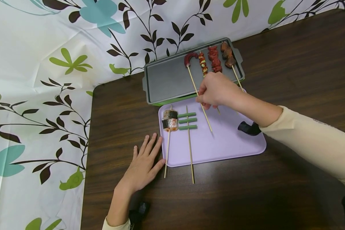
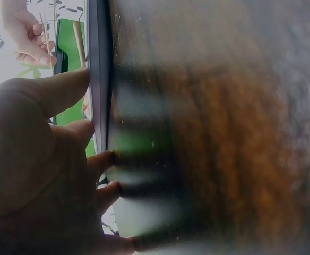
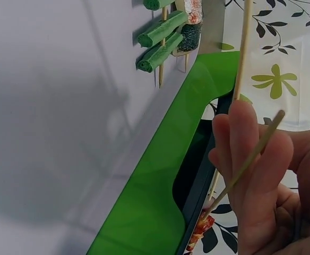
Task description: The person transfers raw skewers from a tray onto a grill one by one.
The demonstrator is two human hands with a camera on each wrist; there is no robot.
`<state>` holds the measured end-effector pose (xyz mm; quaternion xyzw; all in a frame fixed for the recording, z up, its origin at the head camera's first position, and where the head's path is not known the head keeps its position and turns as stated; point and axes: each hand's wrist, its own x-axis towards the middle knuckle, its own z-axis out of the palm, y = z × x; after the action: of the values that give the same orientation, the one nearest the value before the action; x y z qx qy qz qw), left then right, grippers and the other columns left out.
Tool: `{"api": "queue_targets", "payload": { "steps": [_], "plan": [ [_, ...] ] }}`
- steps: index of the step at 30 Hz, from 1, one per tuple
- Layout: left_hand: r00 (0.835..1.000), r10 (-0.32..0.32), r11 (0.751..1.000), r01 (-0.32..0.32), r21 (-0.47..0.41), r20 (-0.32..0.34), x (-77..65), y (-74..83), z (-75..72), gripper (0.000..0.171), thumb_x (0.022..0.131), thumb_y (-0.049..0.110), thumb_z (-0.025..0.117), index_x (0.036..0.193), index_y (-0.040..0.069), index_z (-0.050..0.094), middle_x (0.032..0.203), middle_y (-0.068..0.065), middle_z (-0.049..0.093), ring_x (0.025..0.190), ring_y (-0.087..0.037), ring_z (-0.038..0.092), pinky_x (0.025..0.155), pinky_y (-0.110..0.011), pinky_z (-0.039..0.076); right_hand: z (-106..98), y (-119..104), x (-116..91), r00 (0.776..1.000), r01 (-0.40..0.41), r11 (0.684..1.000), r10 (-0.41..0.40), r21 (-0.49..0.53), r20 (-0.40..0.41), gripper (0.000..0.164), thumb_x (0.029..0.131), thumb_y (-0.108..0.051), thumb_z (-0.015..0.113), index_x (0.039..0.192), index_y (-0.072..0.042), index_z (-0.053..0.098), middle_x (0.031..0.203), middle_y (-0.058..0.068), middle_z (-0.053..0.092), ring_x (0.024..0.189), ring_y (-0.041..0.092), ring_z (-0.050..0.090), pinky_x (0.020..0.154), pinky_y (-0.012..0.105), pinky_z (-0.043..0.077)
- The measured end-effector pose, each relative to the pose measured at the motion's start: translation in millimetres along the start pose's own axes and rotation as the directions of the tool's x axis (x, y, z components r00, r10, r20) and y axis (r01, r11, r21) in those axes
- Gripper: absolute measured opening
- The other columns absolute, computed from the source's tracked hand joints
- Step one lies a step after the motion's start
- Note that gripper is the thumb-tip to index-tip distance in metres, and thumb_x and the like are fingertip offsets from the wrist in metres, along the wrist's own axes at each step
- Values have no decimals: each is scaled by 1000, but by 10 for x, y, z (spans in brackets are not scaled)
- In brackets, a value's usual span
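My right hand reaches over the front edge of the grill and pinches the stick of a toy skewer with a dark red curled piece. That piece lies on the grey grill plate, and its stick slants down over the lilac tray. In the right wrist view a second stick, from a mixed skewer, crosses in front of the fingers. My left hand lies with spread fingers on the table, fingertips at the tray's left edge. Its thumb is beside the stick of a banded skewer.
On the tray, right of the banded skewer, lies a skewer with three green stalks; both sticks overhang the front edge. A red meat skewer and a brown chunk skewer lie on the plate's right side. A patterned cloth hangs behind.
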<state>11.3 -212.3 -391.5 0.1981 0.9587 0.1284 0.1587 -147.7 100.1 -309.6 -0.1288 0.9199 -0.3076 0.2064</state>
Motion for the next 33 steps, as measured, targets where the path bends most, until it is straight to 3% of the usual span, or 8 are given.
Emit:
{"api": "queue_targets", "payload": {
  "steps": [11, 17, 24, 33],
  "plan": [
    [999, 29, 999, -29, -12, -25, 13, -8, 13, 71, 102, 52, 42, 159, 27, 9, 165, 0, 2, 150, -26, -3, 107, -73, 7, -56, -31, -158, 1000, 4, 1000, -4, 3, -4, 24, 93, -30, 68, 88, -9, 77, 60, 0, 67, 52, 20, 65, 48, 30, 44],
    [999, 28, 1000, -28, -11, -18, 20, -7, -4, 71, 102, 51, 42, 159, 27, 8, 165, -1, 2, 150, -27, -3, 106, -73, 6, -21, -76, -330, 993, 94, 996, -93, 9, -66, 21, 92, -29, 70, 89, -10, 78, 56, -3, 65, 48, 17, 60, 48, 33, 40],
    [1000, 20, 1000, -20, -3, -17, 17, -18, 3, 71, 102, 51, 42, 159, 27, 8, 165, -1, 2, 150, -27, -3, 106, -73, 7, 223, -158, -505, 978, 201, 980, -200, 5, -53, 14, 89, -24, 73, 89, -11, 79, 54, -10, 62, 51, 12, 57, 52, 33, 39],
    [1000, 15, 1000, -15, -4, -15, 15, -23, 14, 71, 102, 51, 43, 159, 28, 8, 165, 0, 2, 150, -27, -3, 106, -73, 6, 704, -209, -664, 960, 273, 954, -278, -122, -23, 16, 85, -28, 77, 81, -12, 78, 59, -10, 60, 59, 13, 56, 56, 35, 46]
  ]
}}
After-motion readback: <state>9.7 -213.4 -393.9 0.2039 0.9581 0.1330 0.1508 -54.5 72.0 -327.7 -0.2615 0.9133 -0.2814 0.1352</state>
